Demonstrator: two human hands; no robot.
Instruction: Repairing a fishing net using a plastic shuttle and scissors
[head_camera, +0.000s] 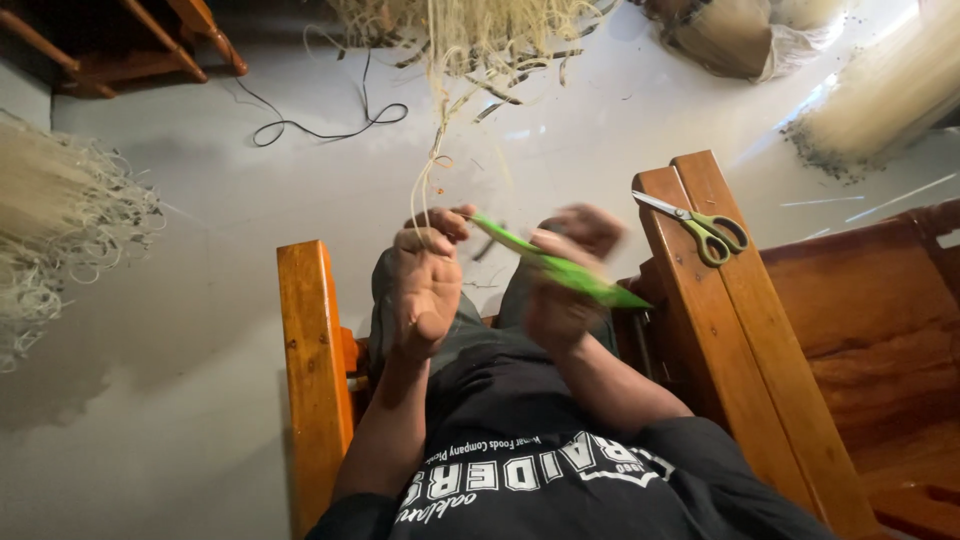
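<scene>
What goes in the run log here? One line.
left hand: pinches pale strand | right hand: holds green strip, blurred | scissors: on armrest

Both hands raised before the chest, left hand (428, 285) pinched shut, right hand (565, 275) blurred, fingers curled.

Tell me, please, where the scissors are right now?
The scissors lie on the wooden armrest at the person's right, beside the right hand.

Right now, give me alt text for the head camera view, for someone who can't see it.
A seated person's left hand pinches a pale thin fibre strand while the blurred right hand holds a bright green flat strip. Green-handled metal scissors lie on the orange wooden armrest; pale fibre heaps cover the grey floor.
</scene>
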